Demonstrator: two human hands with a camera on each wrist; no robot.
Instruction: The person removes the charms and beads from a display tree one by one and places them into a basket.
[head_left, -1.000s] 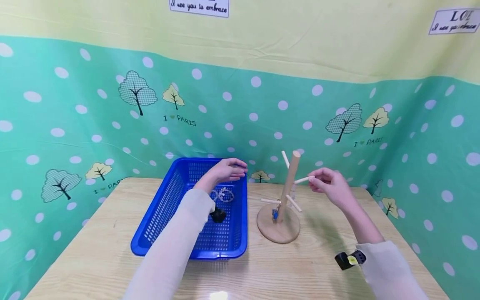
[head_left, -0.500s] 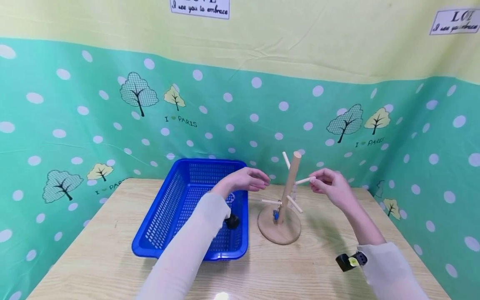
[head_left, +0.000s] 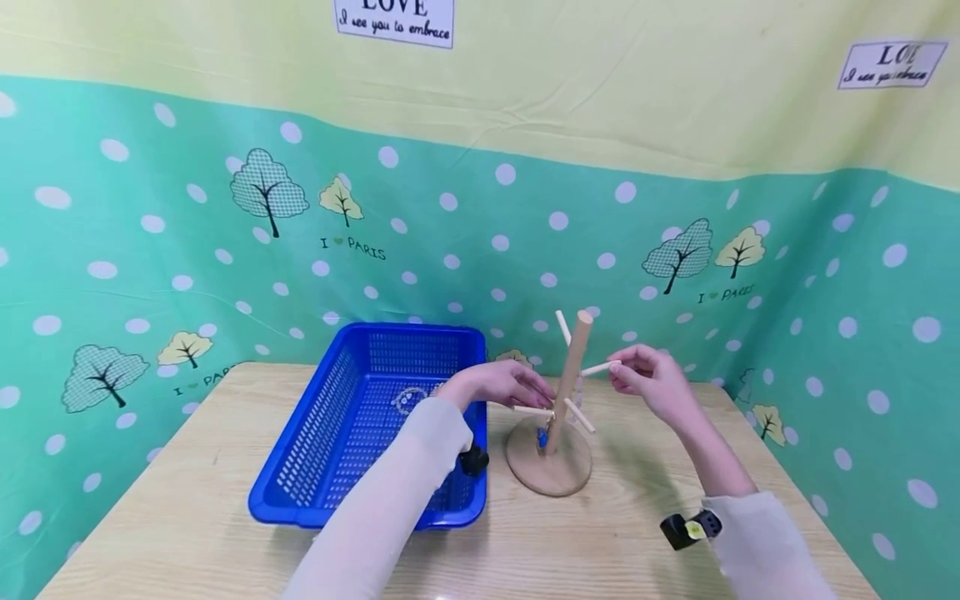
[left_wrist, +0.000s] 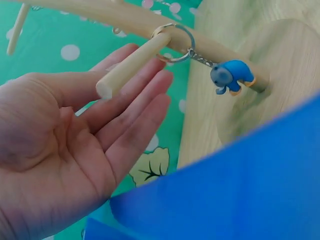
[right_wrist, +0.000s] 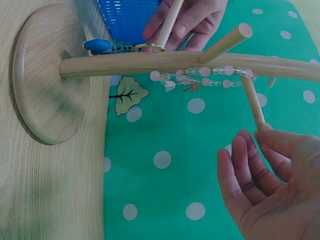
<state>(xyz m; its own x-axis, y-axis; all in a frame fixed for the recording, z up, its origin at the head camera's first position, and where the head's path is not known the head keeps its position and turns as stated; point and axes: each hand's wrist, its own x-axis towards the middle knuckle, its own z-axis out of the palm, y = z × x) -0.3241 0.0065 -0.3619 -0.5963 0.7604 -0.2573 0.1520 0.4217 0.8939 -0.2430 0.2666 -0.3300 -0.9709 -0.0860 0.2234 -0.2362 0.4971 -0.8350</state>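
A wooden peg stand (head_left: 573,367) stands upright on a round base. My right hand (head_left: 660,383) pinches the tip of one peg (right_wrist: 254,102) between thumb and fingers. A bracelet of pink and clear beads (right_wrist: 205,81) hangs from that peg. My left hand (head_left: 506,383) reaches to the stand's left side, its fingers extended beside another peg (left_wrist: 127,67). On this left peg hangs a keychain, its metal ring (left_wrist: 192,39) near the post and its blue elephant charm (left_wrist: 232,75) dangling by the base. Whether the left fingertips touch the ring cannot be told.
A blue perforated basket (head_left: 281,510) stands left of the stand, under my left forearm. Inside it lies a beaded bracelet (head_left: 406,392). More bare pegs, such as the upper one (head_left: 563,327), stick out from the post. A patterned curtain (head_left: 450,275) closes off the table's back.
My left hand has moved right, from over the basket to the stand's left peg. The right hand keeps its pinch on its peg. The head view has shifted slightly.
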